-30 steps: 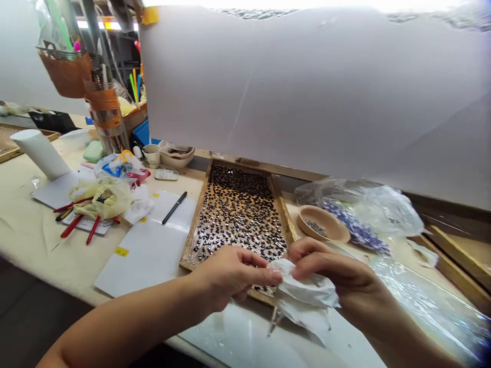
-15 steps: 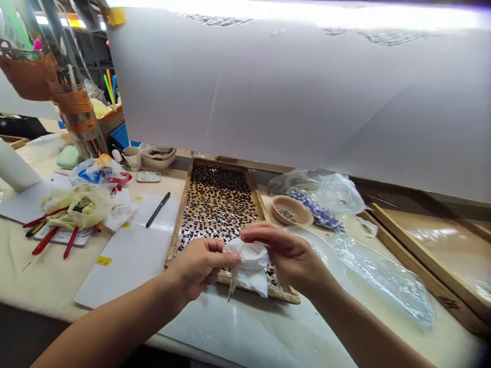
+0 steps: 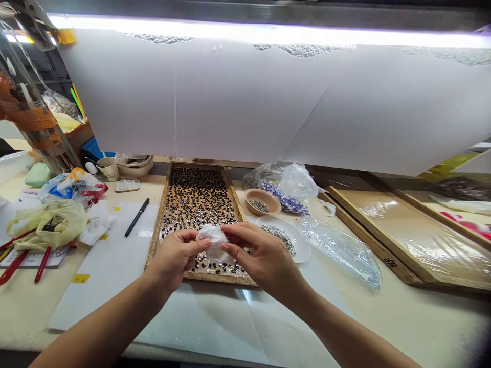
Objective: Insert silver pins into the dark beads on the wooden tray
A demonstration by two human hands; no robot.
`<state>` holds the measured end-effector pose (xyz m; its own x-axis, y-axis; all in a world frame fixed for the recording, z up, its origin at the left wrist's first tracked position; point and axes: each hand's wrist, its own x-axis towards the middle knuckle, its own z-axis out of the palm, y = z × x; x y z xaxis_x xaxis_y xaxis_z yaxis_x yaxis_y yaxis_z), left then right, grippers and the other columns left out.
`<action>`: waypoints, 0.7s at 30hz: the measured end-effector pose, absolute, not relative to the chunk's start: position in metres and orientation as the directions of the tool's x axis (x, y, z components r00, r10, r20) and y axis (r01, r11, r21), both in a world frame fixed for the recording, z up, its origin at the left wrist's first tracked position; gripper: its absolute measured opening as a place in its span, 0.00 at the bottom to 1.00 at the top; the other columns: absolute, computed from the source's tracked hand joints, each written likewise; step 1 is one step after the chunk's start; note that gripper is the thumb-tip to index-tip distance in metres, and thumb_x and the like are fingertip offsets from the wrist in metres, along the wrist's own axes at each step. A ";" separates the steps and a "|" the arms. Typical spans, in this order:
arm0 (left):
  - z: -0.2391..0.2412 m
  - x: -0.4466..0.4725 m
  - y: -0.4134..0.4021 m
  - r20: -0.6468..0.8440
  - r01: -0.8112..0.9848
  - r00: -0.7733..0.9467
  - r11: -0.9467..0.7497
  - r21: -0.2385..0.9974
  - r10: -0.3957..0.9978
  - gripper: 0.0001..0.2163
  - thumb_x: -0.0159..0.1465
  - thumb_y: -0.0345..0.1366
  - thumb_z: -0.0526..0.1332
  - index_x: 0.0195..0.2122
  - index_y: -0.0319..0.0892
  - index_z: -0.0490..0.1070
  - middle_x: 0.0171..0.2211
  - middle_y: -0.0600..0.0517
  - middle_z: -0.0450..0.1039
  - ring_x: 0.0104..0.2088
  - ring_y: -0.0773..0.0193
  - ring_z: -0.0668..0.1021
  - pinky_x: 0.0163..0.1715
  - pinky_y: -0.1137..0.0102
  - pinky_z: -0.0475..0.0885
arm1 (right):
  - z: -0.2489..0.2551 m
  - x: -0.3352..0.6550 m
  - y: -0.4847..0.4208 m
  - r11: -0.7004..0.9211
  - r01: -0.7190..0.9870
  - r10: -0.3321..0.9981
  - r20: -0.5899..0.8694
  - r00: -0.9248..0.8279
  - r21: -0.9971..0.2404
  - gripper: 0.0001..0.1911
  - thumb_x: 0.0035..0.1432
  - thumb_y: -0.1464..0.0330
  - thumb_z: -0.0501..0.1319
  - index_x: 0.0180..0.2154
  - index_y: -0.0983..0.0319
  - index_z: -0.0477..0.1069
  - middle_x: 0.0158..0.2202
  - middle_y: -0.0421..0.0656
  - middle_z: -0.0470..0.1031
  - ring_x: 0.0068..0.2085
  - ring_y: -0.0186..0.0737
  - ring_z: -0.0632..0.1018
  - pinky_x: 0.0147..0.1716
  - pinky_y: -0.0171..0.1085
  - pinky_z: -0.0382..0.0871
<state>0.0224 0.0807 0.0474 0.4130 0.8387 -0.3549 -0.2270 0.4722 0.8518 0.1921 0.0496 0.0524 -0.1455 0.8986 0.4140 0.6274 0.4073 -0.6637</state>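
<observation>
A crumpled white tissue [image 3: 212, 239] is held between both hands, above the near end of a wooden-framed tray [image 3: 215, 278]. My left hand [image 3: 171, 257] pinches its left side between thumb and fingers. On the other side, my right hand [image 3: 264, 250] grips the tissue's right edge with thumb and fingertips. Many small shiny black pieces [image 3: 197, 197] lie in the tray, packed densely at the far end and looser toward me. Whether anything is wrapped inside the tissue is hidden.
Right of the tray are a brown bowl [image 3: 275, 205] and a white dish [image 3: 304, 249] of small pieces, plus clear plastic film [image 3: 345, 255] and wooden frames [image 3: 391, 232]. Left lie a black pen [image 3: 137, 217], red-handled tools [image 3: 43, 265] and a yellowish bag [image 3: 65, 220].
The view has shifted right, so the tray appears farther left. The tissue is bunched smaller between my hands, and a thin stick's tip below it no longer shows.
</observation>
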 end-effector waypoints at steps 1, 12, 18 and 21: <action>0.048 0.024 0.081 -0.354 -0.221 0.417 0.472 0.854 0.837 0.16 0.41 0.41 0.72 0.23 0.38 0.68 0.13 0.63 0.54 0.12 0.81 0.50 0.14 0.74 0.37 | 0.053 0.194 0.051 0.385 0.632 0.911 0.388 -0.141 -0.673 0.10 0.56 0.67 0.59 0.40 0.61 0.73 0.35 0.45 0.75 0.33 0.38 0.75 0.32 0.38 0.71; 0.054 0.046 0.088 -0.316 -0.202 0.481 0.455 0.868 0.818 0.14 0.44 0.38 0.71 0.22 0.38 0.67 0.13 0.63 0.53 0.12 0.80 0.51 0.14 0.74 0.38 | 0.056 0.206 0.049 0.460 0.821 0.758 0.630 -0.165 -0.338 0.13 0.59 0.72 0.53 0.44 0.60 0.72 0.36 0.47 0.75 0.35 0.41 0.74 0.32 0.39 0.69; 0.051 0.047 0.092 -0.316 -0.204 0.513 0.471 0.858 0.798 0.14 0.45 0.38 0.70 0.21 0.38 0.65 0.12 0.63 0.52 0.12 0.80 0.50 0.14 0.74 0.38 | 0.051 0.211 0.044 0.546 0.792 0.753 0.573 -0.323 -0.271 0.13 0.57 0.71 0.58 0.45 0.63 0.68 0.42 0.50 0.72 0.39 0.44 0.74 0.36 0.42 0.71; 0.052 0.045 0.093 -0.339 -0.180 0.554 0.507 0.843 0.761 0.15 0.46 0.38 0.70 0.20 0.39 0.63 0.12 0.63 0.50 0.13 0.80 0.49 0.14 0.74 0.38 | 0.051 0.212 0.042 0.534 0.805 0.765 0.553 -0.330 -0.258 0.15 0.54 0.71 0.61 0.45 0.64 0.67 0.42 0.50 0.71 0.39 0.44 0.74 0.36 0.42 0.70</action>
<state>0.0448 0.0928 0.0519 0.5536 0.7605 -0.3394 -0.1804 0.5073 0.8427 0.2119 0.0421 0.0512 -0.3301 0.7648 0.5532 0.8050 0.5342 -0.2582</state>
